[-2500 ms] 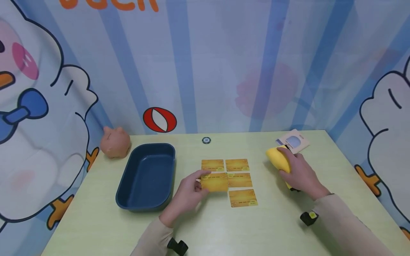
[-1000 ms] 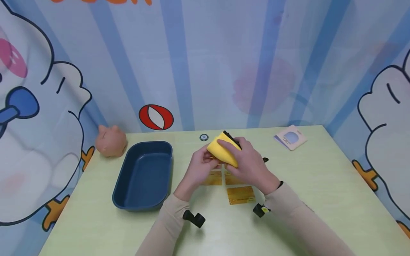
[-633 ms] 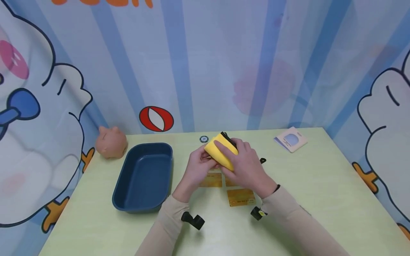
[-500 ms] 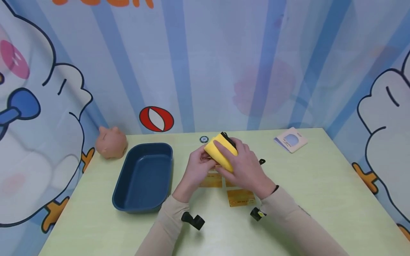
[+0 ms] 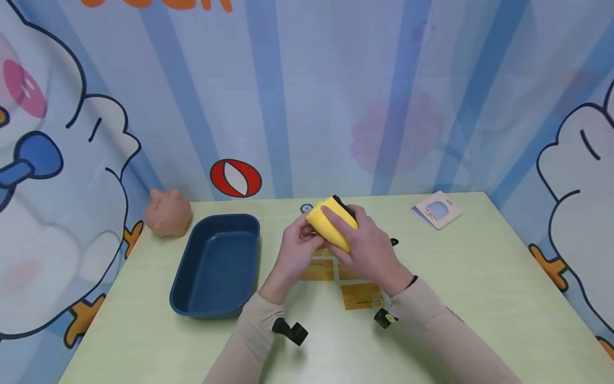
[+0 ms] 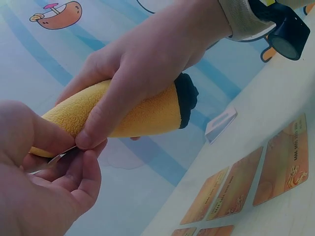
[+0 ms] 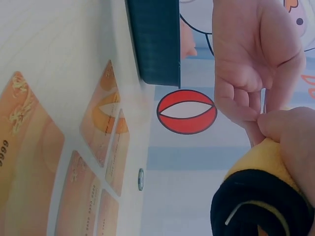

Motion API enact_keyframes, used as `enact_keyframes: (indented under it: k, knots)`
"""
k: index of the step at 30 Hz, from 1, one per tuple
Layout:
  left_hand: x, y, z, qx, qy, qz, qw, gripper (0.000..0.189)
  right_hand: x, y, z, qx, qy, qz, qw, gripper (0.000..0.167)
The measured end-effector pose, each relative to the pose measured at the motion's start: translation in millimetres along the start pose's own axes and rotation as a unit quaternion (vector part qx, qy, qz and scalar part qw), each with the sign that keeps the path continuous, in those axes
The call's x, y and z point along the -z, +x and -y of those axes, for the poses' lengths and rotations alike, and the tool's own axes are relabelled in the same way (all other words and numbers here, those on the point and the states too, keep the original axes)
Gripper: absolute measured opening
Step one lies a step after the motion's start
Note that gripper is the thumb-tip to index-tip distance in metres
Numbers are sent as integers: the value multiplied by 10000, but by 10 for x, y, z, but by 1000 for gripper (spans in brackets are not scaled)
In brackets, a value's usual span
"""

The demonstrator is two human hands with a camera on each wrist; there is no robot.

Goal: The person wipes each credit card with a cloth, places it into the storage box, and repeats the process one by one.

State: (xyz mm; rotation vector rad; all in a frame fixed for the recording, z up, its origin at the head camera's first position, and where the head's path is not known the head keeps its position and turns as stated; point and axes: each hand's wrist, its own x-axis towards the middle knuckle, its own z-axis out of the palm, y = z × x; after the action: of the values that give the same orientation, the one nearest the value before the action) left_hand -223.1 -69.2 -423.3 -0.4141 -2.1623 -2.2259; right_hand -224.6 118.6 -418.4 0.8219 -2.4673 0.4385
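Note:
In the head view my right hand [image 5: 371, 250] grips a rolled yellow cloth [image 5: 331, 224] with a black edge, fingers over its top. My left hand [image 5: 296, 248] meets it from the left, its fingertips right at the cloth's end. The left wrist view shows the left thumb and fingers pinching a thin card [image 6: 61, 156], seen nearly edge-on. There the right thumb also reaches the card's edge, beside the fuzzy cloth. Below the hands lie several gold bank cards [image 5: 363, 296] in two columns on the table, partly hidden by the hands.
To the left stands a deep blue tray [image 5: 178, 290], with a pink piggy bank [image 5: 168, 213] behind it. A round chip [image 5: 306, 208] lies near the table's back edge. At the back right is a pale pink folded booklet [image 5: 437, 210]. A printed cloth backdrop [image 5: 316, 106] rises behind the table.
My right hand has brought the yellow cloth from the right side to the middle. My left hand has raised its card to meet it. Over the last half second both have barely moved.

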Motion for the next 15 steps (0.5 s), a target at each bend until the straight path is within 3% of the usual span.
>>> enact_keyframes:
  k: [15]
  knots:
    - [32,0,-11,8,57,-154,9999,62,23,4,-11,60,-180,61,9998,74]
